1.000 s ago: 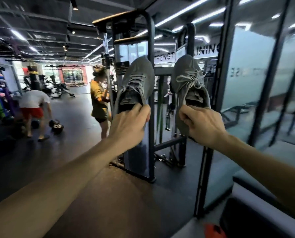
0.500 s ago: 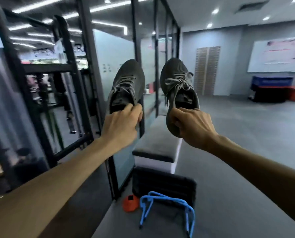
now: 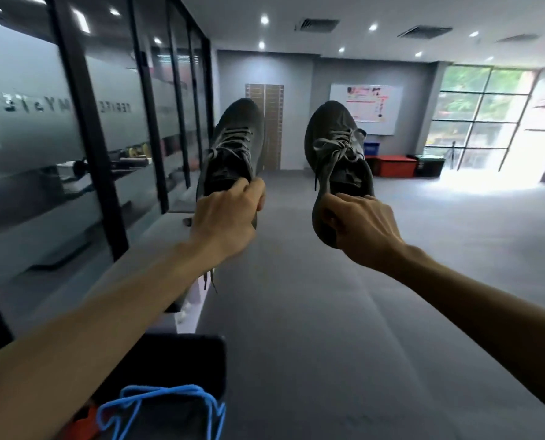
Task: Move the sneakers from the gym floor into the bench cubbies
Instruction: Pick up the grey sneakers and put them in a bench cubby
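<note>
Fingers of your left hand (image 3: 225,217) and right hand (image 3: 357,227) clench one sneaker (image 3: 233,147) each (image 3: 338,150), aloft; your view has swung from the racks to the bench (image 3: 156,249) near left, so stowing is imminent.

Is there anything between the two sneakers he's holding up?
No. In the head view, the left sneaker and right sneaker have only open air between them.
</note>
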Demonstrator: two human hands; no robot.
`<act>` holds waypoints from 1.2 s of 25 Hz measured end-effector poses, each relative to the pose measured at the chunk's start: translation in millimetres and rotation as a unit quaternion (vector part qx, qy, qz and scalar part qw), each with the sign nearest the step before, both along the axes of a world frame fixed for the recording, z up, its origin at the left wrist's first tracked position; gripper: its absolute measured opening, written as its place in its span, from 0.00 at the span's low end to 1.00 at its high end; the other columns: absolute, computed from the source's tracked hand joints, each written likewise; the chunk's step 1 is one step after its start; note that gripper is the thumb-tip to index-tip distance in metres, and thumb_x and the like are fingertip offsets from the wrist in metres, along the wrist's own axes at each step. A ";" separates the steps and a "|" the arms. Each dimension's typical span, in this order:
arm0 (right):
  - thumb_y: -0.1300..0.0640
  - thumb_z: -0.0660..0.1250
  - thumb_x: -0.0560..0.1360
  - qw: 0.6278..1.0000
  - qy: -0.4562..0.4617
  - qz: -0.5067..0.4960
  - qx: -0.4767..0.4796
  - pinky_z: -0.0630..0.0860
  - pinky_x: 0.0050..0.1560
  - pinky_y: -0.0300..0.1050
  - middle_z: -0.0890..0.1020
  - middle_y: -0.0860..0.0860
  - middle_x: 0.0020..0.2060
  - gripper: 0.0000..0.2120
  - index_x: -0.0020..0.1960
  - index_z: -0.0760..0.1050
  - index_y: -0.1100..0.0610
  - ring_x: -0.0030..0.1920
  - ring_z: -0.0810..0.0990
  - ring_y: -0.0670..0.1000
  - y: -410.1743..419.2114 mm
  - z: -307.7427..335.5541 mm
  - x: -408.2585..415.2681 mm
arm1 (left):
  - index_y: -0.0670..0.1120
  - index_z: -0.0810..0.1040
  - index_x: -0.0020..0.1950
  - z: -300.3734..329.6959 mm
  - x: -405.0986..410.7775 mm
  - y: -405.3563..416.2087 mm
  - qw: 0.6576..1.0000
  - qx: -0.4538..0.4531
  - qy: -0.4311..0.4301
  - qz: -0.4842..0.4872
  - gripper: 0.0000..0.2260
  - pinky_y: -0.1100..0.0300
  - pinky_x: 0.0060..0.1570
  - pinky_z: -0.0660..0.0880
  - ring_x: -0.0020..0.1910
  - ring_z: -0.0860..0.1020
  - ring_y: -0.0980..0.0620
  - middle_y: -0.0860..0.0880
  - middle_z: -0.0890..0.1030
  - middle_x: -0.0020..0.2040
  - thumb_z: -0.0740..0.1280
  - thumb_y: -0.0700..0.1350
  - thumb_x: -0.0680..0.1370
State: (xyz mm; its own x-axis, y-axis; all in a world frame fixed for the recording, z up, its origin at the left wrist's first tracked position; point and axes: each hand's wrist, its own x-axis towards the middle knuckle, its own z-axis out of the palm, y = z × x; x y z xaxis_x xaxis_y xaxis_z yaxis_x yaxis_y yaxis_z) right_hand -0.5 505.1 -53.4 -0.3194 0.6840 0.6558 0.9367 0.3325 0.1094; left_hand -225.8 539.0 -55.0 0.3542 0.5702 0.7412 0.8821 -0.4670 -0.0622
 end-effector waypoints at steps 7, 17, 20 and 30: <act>0.62 0.63 0.73 0.997 -0.002 -0.063 0.033 0.52 0.30 0.40 0.79 0.50 0.38 0.05 0.46 0.72 0.54 0.34 0.72 0.56 83.9 7.0 142.8 | 0.50 0.65 0.45 8.8 146.6 116.0 0.999 0.018 0.010 -0.048 0.14 0.57 0.30 0.60 0.35 0.76 0.40 0.51 0.69 0.40 0.65 0.34 0.69; 0.68 0.67 0.66 0.993 0.006 -0.100 0.061 0.48 0.30 0.36 0.77 0.50 0.32 0.11 0.40 0.70 0.53 0.30 0.63 0.52 291.9 14.0 288.5 | 0.49 0.67 0.46 22.7 297.3 345.9 0.996 0.020 0.013 -0.090 0.13 0.56 0.32 0.64 0.35 0.75 0.41 0.50 0.72 0.42 0.66 0.34 0.70; 0.67 0.65 0.68 0.993 0.016 -0.101 0.059 0.50 0.30 0.37 0.77 0.50 0.34 0.11 0.41 0.69 0.53 0.31 0.64 0.52 354.6 11.0 330.2 | 0.50 0.66 0.46 22.2 336.4 407.9 0.996 0.007 0.014 -0.093 0.14 0.55 0.32 0.64 0.35 0.74 0.43 0.51 0.71 0.42 0.66 0.35 0.70; 0.67 0.64 0.70 0.998 0.001 -0.054 0.034 0.60 0.32 0.42 0.78 0.51 0.39 0.10 0.47 0.71 0.54 0.35 0.72 0.57 608.4 16.1 464.7 | 0.50 0.65 0.45 18.9 446.6 631.9 0.999 0.003 0.010 -0.034 0.15 0.57 0.30 0.60 0.32 0.69 0.44 0.50 0.71 0.41 0.66 0.34 0.68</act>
